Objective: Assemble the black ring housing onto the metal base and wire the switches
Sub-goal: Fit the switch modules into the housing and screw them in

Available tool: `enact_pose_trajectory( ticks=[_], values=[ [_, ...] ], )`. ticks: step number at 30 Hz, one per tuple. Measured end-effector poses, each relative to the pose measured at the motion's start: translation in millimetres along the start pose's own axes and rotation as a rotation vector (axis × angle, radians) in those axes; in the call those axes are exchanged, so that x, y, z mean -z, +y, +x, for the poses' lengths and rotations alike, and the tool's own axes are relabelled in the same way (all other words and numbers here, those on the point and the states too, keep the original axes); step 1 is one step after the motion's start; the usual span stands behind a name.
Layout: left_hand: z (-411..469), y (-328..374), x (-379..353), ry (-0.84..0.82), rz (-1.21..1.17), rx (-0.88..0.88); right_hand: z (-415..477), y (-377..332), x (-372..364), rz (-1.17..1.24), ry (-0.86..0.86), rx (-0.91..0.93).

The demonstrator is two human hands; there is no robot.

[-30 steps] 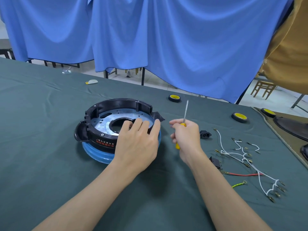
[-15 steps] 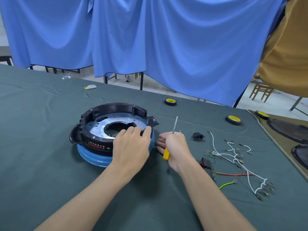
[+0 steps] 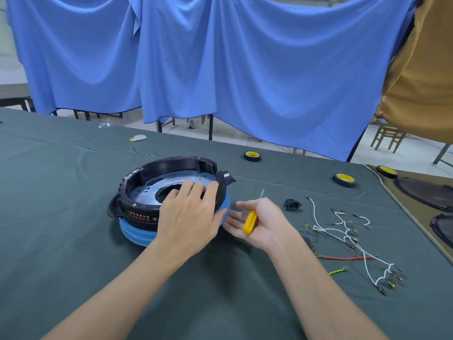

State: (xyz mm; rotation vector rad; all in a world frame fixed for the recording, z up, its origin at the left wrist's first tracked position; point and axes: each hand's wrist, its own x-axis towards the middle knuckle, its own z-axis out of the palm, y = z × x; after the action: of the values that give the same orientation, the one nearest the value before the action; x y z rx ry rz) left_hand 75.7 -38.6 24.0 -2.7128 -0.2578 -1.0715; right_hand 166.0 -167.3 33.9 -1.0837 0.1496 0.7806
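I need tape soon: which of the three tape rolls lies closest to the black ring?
The leftmost tape roll, just beyond the black ring; the middle roll and right roll lie farther right.

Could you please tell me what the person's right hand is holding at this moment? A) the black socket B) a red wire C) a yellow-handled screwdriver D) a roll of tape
C: the right hand lies palm up beside the blue base and holds a yellow-handled screwdriver, whose thin metal shaft points up and away.
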Motion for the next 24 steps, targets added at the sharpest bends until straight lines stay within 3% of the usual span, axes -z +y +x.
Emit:
enact_pose_trajectory(
  ticks=[7, 16, 20, 24],
  values=[
    [-2, -5, 8, -0.098, 0.099, -0.103, -4, -1, -4, 0.027, 0.035, -0.011],
    [-3, 5, 12, -0.106, 0.178, -0.048, -9, -5, -3, 0.013, 0.018, 0.042],
    [-3, 5, 10, -0.127, 0.159, -0.048, -6, -14, 2, -0.358, 0.105, 0.172],
    [-6, 6, 6, -0.15, 0.138, -0.062, 9, -36, 32, -0.853, 0.479, 0.488]
  ],
)
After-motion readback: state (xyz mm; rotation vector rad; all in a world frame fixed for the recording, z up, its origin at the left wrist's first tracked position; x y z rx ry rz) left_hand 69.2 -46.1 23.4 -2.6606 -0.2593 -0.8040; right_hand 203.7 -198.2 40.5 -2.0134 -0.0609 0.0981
